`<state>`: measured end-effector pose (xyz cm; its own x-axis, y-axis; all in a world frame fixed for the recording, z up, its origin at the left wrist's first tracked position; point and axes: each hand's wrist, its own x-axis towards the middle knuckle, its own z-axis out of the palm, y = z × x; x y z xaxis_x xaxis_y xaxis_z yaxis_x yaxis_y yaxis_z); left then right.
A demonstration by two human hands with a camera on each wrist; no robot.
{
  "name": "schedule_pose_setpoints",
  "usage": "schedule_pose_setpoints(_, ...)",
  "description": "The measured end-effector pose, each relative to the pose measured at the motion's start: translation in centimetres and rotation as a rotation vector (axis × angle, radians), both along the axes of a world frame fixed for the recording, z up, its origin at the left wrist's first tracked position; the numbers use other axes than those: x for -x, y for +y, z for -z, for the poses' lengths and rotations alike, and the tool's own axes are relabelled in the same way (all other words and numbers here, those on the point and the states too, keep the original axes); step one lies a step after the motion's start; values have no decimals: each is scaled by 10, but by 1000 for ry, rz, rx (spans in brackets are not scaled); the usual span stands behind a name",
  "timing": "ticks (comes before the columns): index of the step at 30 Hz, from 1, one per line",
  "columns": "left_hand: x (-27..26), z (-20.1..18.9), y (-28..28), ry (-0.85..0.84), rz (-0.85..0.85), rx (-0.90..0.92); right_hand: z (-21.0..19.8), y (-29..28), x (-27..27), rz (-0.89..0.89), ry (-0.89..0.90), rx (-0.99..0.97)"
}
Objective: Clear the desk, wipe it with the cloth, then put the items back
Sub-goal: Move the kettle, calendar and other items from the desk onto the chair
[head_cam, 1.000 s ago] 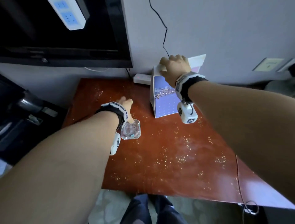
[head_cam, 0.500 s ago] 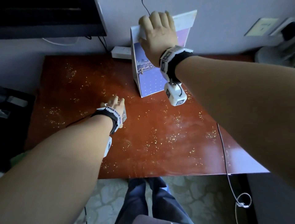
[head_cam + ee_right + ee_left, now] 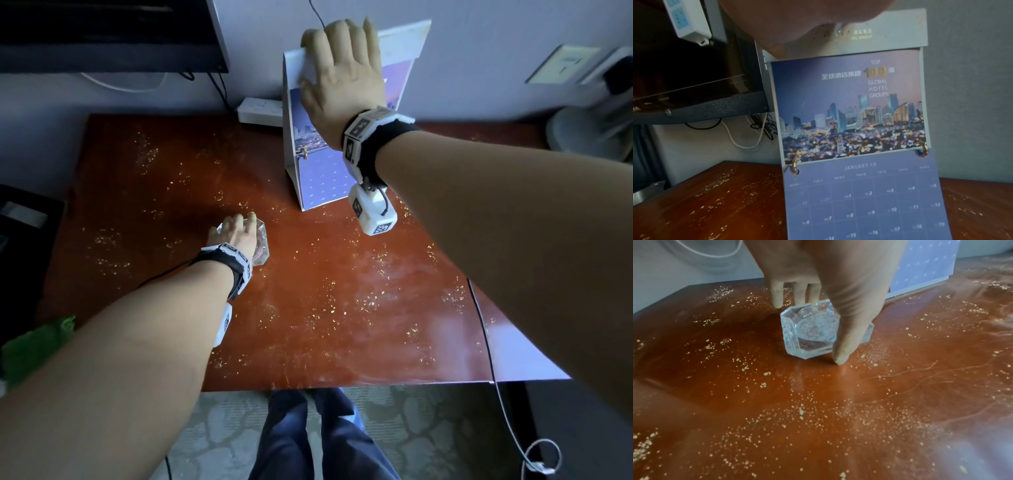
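Observation:
A clear faceted glass ashtray [image 3: 262, 253] [image 3: 797, 344] rests on the red-brown desk [image 3: 342, 308], which is strewn with pale crumbs. My left hand [image 3: 236, 236] [image 3: 809, 327] reaches down over it, thumb at its near side and fingers [image 3: 777, 295] at its far rim, gripping it. A blue desk calendar [image 3: 318, 181] [image 3: 855, 113] stands upright at the back. My right hand [image 3: 342, 65] [image 3: 789, 32] grips its white top edge. Whether its foot is off the desk cannot be told. A green crumpled thing [image 3: 37, 342] lies beyond the desk's left edge.
A white power strip [image 3: 260, 109] lies at the desk's back edge by the wall. A dark screen [image 3: 102, 34] hangs at the upper left. A thin cable [image 3: 479, 325] runs down the desk's right side. A grey round base [image 3: 589, 130] stands at the far right.
My left hand has come over the ashtray and closed round it. My right hand keeps its hold on the calendar's top. The head view has tilted down toward the desk's front edge.

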<state>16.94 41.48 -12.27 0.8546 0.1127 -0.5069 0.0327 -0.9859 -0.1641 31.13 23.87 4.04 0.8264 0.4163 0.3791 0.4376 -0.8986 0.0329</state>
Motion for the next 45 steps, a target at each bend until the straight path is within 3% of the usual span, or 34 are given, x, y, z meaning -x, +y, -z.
schedule_pose_setpoints(11, -2, -24, -10, 47, -14, -13, -4, -3, 0, -15, 53, 8)
schedule_pose_setpoints(20, -21, -105, -19, -1, -14, -6, -34, -9, 3, -28, 207, 161)
schedule_pose_setpoints(29, -30, -176, -16, -166, 24, -24, -67, -25, 12, -23, 294, 318)
schedule_pose_setpoints(45, 4, -318, 19, -352, 142, -72, -192, 7, 81, 124, 189, 229)
